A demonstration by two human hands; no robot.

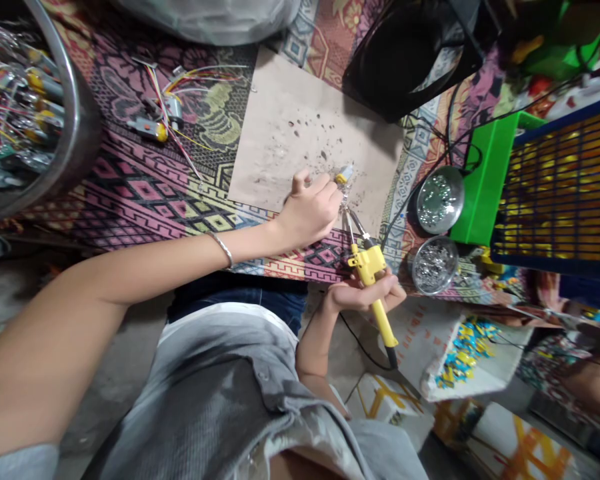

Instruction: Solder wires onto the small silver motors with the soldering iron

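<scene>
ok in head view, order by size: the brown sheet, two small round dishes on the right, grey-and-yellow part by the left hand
1. Brown sheet
2. Upper dish and lower dish: too alike to rank
3. Grey-and-yellow part

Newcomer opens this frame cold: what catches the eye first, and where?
First, the bright yellow two-pronged tool right of centre, held in the right hand, its metal prongs close to the fingers of the left hand. Just past those fingers, a small grey-and-yellow cylindrical part shows over the dark-specked brown sheet. Then the big shiny metal bowl at the left edge, filled with wired grey-and-yellow parts.
</scene>
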